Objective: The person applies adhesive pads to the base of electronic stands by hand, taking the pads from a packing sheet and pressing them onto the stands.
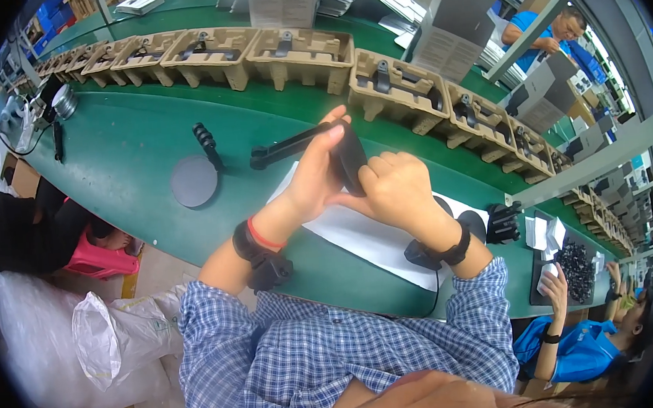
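Over the green bench I hold up a black stand with a round disc base (350,156), tilted nearly edge-on. My left hand (314,166) grips the disc from the left, its thumb along the upper rim. A black arm (287,146) reaches left from behind that hand. My right hand (397,189) is closed, with curled fingers against the disc's right side; its fingertips are hidden. Left of my hands, a similar stand lies on the bench, with a grey disc (194,181) and a black jointed arm (206,140). Below my hands lies a white sheet (371,240).
Brown moulded trays (295,49) holding black parts line the bench's far side. Black discs (472,225) and a bundle of black parts (504,223) lie right of my right forearm. A metal post (599,153) crosses at right. Co-workers sit at right.
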Tool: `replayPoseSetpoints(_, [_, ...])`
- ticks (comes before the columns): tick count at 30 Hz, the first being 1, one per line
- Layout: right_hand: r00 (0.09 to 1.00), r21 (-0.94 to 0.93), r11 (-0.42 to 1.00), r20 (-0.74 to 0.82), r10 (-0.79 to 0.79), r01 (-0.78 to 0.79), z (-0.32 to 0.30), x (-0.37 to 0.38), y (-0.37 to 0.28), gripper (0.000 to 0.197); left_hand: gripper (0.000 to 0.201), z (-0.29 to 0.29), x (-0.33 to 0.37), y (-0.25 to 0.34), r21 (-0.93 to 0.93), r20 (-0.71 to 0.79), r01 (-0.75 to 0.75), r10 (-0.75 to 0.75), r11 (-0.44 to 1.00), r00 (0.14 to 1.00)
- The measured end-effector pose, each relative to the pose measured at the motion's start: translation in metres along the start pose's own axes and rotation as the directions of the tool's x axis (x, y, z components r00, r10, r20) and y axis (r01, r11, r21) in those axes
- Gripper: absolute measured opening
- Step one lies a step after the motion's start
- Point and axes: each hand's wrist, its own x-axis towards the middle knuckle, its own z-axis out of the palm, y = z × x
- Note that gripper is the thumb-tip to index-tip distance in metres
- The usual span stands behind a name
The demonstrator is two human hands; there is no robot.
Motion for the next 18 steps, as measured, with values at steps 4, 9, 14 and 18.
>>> replayPoseSetpoints(4, [0.984,-0.113,0.978,0.014,0.178,-0.176,0.014,0.048,0.026,0.050,0.077,-0.070,-0.005,0.002,0.222,0.171,-0.266,0.231,0.938,0.958])
replayPoseSetpoints(9, [0.810,-0.107,0.808,0.039,0.585,-0.579,0.075,0.110,0.124,0.064,0.027,-0.142,0.001,-0.002,0.497,-0.055,-0.410,0.499,0.765,0.865])
replayPoseSetpoints(14, [0.617,-0.215,0.661,0.238,0.750,-0.719,0.147,0.125,0.188,0.060,0.021,-0.164,0.015,-0.001,0.650,-0.233,-0.298,0.556,0.700,0.798])
replayPoseSetpoints(18, [0.520,-0.305,0.682,0.466,0.716,-0.665,0.180,0.127,0.185,0.062,0.018,-0.157,0.013,-0.007,0.746,-0.109,-0.292,0.542,0.599,0.833])
